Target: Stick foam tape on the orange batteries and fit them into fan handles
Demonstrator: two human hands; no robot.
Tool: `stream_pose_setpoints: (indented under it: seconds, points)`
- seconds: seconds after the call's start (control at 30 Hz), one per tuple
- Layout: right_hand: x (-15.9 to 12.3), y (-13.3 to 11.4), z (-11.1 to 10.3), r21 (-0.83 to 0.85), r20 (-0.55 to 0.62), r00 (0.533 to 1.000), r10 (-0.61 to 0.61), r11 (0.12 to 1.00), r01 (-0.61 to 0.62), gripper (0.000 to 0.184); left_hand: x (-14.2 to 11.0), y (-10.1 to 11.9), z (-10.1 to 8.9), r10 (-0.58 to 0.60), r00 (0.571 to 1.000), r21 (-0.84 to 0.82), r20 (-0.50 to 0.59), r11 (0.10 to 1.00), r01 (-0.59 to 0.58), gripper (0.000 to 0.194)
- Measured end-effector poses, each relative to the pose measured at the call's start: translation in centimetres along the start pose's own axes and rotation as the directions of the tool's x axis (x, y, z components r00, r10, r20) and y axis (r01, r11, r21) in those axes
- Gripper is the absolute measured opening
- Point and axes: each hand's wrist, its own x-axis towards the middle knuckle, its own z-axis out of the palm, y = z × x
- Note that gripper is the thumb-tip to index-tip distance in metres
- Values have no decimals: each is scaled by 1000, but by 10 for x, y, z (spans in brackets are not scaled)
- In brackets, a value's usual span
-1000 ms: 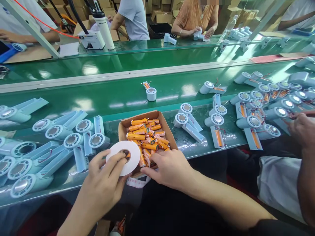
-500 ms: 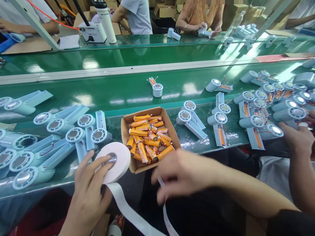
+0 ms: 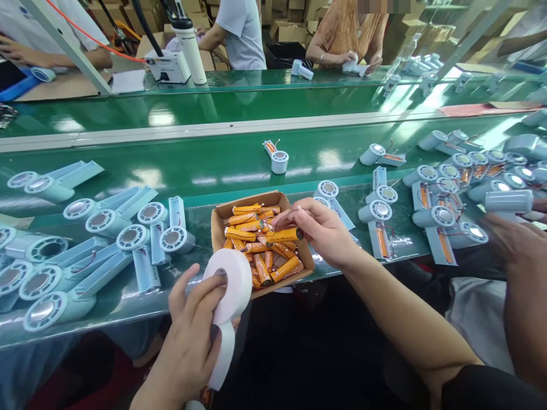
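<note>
My left hand (image 3: 192, 324) grips a roll of white tape (image 3: 239, 285), with fingertips in its core. A loose tail of tape (image 3: 223, 356) hangs below the roll. My right hand (image 3: 322, 230) is closed over the right side of a cardboard box (image 3: 304, 263). Its fingers pinch at an orange-wrapped battery (image 3: 286, 234) with thin wires, though the exact grip is partly hidden. Several similar orange batteries (image 3: 245, 219) fill the box, lying in various directions.
Pale blue housings (image 3: 175, 239) with round ends lie left and right of the box. One housing (image 3: 280, 162) sits on the green surface (image 3: 192, 151) beyond. A co-worker's hand (image 3: 513, 239) is at the right; other people work across the line.
My right hand has moved up from below the box to the batteries, and the tape strip no longer shows in it. My left hand has shifted right with the tape roll.
</note>
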Motion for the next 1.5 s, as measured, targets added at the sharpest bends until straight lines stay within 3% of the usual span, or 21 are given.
stream_pose_setpoints:
  seconds: [0.07,0.17,0.27,0.4,0.47,0.6,0.67,0.8,0.87,0.93,1.0,1.1,1.17,1.27,1.37,1.43,1.5]
  points:
    - [-1,4,6,-86,41,998,43,996,-39,25,4,3,6,-18,1000,-23,-26,1000,18,45]
    - [-4,8,10,-456,221,974,41,887,66,17,11,10,13,-24,999,-42,-45,999,22,43]
    - [-6,11,5,-571,307,951,36,806,154,33,14,12,15,-2,999,-28,-37,1000,1,40]
    - [-8,16,1,-488,174,983,-61,861,140,19,15,9,13,40,998,12,-57,999,-39,38]
    - [-10,14,3,-402,90,988,-125,903,151,22,15,8,10,51,994,11,-100,999,-50,39]
    - [-17,-8,5,-53,-67,987,-144,989,141,36,18,9,4,77,980,12,-185,997,-76,41]
    - [-22,-22,3,115,-33,995,-95,989,98,36,21,9,1,102,978,43,-184,994,-96,40]
    - [-32,-41,-1,236,117,980,163,954,-187,48,25,5,-4,196,969,141,-150,974,-176,39]
    - [-35,-47,-4,163,153,953,262,944,-286,51,28,4,-7,271,957,187,-107,950,-249,41]
    - [-35,-53,-8,1,168,946,277,960,-281,46,33,4,-10,362,931,214,-51,914,-344,39]
    - [-30,-62,-12,-219,230,947,223,960,-172,37,40,5,-15,450,893,225,-4,870,-438,33]
    - [-20,-77,-13,-481,381,910,163,876,45,35,53,8,-22,530,845,204,74,821,-533,31]
    - [-14,-86,-11,-550,480,859,177,824,137,37,61,10,-27,559,820,167,123,803,-572,37]
    - [-12,-91,-8,-625,540,798,266,762,169,37,70,13,-30,599,786,160,153,770,-618,43]
    - [-19,-81,-12,-664,494,787,369,745,67,35,75,19,-27,595,787,196,165,762,-617,41]
    - [-28,-65,-16,-585,397,834,383,806,-92,33,75,25,-24,551,816,234,175,781,-578,38]
    - [-40,-44,-18,-328,234,894,381,897,-296,35,73,29,-20,502,844,282,188,796,-536,37]
